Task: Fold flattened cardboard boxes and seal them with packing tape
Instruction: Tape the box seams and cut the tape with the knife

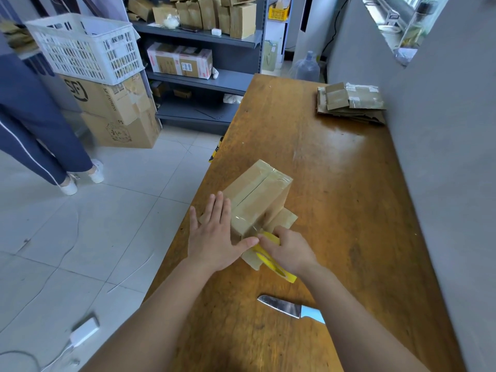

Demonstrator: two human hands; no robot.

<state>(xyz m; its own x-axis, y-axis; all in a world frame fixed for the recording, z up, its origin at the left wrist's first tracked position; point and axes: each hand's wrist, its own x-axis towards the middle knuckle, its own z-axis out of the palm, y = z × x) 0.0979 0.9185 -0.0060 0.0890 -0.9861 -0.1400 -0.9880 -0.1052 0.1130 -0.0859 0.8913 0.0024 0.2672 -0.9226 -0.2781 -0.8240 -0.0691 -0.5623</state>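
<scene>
A small folded cardboard box (257, 196) stands on the wooden table (335, 183), clear tape running along its top seam and down its near end. My left hand (214, 237) lies flat and spread against the box's left side, thumb reaching toward the tape. My right hand (290, 251) grips a yellow roll of packing tape (268, 260) at the box's near end, with a strip of clear tape stretched from roll to box. Loose bottom flaps stick out beside both hands.
A knife (292, 308) with a blue handle lies on the table near my right forearm. A stack of flattened boxes (349, 102) sits at the far right by the grey wall. Another person's legs (40, 124), cartons, a white crate (86, 47) and shelves stand to the left.
</scene>
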